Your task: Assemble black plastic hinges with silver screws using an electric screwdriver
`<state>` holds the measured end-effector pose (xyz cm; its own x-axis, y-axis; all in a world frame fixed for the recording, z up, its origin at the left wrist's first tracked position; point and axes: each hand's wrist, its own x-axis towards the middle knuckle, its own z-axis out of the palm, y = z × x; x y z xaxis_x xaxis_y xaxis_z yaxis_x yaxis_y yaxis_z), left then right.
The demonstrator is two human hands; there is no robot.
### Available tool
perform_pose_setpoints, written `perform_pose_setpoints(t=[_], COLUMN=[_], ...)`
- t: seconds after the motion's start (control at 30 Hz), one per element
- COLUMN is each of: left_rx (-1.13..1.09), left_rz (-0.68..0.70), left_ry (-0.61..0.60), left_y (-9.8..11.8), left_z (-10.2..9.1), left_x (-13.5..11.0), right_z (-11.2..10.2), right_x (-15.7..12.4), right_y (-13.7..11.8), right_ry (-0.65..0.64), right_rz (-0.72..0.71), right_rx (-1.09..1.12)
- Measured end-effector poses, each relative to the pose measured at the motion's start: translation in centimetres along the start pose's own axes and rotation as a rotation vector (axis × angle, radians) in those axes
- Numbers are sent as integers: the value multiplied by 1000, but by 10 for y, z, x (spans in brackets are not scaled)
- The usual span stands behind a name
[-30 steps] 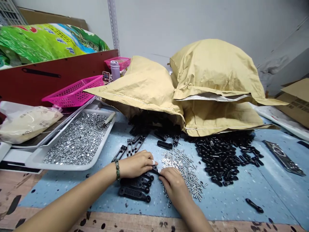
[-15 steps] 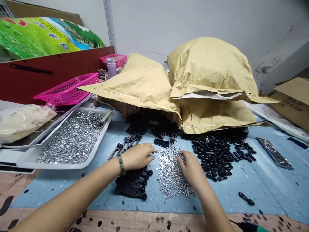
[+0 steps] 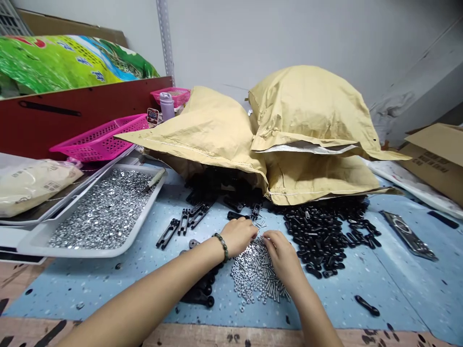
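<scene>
Over the far part of a pile of small silver nuts and screws point(image 3: 255, 274), my two hands almost meet. My left hand point(image 3: 239, 236), with a beaded bracelet at the wrist, is closed, fingertips together; anything in them is too small to make out. Close to its right, my right hand point(image 3: 284, 253) is closed with thumb and forefinger pinched, and what they hold cannot be made out. Under my left forearm lie black bar-shaped plastic parts point(image 3: 197, 296), partly hidden. Black slotted parts point(image 3: 168, 233) rest farther left. Right of my right hand spreads a heap of small black levers point(image 3: 321, 236).
A white tray of small metal pieces point(image 3: 133, 236) stands at left, beside a pink basket point(image 3: 104, 140). Large tan paper sacks point(image 3: 314, 106) fill the back. At right lie a single black part point(image 3: 367, 305), a packaged item point(image 3: 408, 234) and a cardboard box point(image 3: 437, 159).
My left hand has moved right, from beside the pile to my right hand, and its fingers have closed. My right hand has stayed at the pile, its fingers now pinched. The view has shifted slightly.
</scene>
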<state>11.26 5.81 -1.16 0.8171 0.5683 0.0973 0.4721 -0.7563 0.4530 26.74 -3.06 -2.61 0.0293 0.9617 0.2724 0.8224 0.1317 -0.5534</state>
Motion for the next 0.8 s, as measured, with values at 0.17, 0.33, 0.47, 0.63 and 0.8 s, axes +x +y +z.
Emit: perform_pose_setpoints(t=[0.17,0.33,0.47,0.63,0.8], left_rx=[-173,-338,-517,-242,68], left_rz=[-60,-217,-360,-322,-276], left_ry=[124,264,343,333,305], left_y=[-2,-13,-8,1,6], left_z=[-22,-57,-49,-21,-12], left_x=[-16,-87,-138,-150,-146], right_z=[-7,9,33,51,52], right_x=[-10,-16,-11,0,7], right_y=[-2,-42,-79,-92,-85], right_ry=[54,-21,-182,-268,-275], right_rz=[37,102,-102,-246,-306], right_rx=[105,346,352,72,-85])
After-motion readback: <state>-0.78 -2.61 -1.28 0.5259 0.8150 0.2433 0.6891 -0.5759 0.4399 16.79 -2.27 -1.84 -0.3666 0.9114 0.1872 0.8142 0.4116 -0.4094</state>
